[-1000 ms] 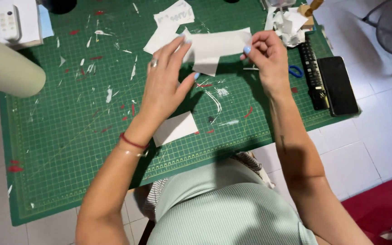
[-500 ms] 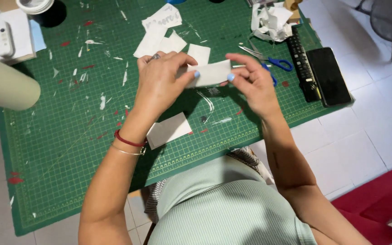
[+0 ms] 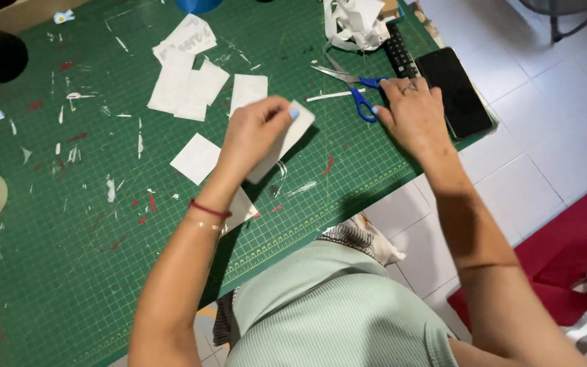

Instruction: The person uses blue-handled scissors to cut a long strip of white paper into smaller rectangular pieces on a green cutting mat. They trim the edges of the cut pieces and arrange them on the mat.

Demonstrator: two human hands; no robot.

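Since half a second ago: the right hand (image 3: 412, 112) has been taken off the paper and moved out to 2 o'clock, onto the scissors.
Left hand (image 3: 256, 132): closed on a white paper piece (image 3: 287, 139), pinched between thumb and fingers, held tilted just above the green cutting mat (image 3: 69, 272).
Right hand grip: fingers are spread loosely, fingertips laid on the blue-handled scissors (image 3: 354, 88); nothing is clasped yet.
Scissors: lying flat on the mat, blades pointed to 10 o'clock.
White squares (image 3: 195, 85): scattered at 11 o'clock of the left hand; one more (image 3: 197, 158) at 8 o'clock.
Black phone (image 3: 453, 92): flat rectangle at the mat's edge, 3 o'clock of the right hand.
Paper strips (image 3: 354, 17): heaped white at 12 o'clock.
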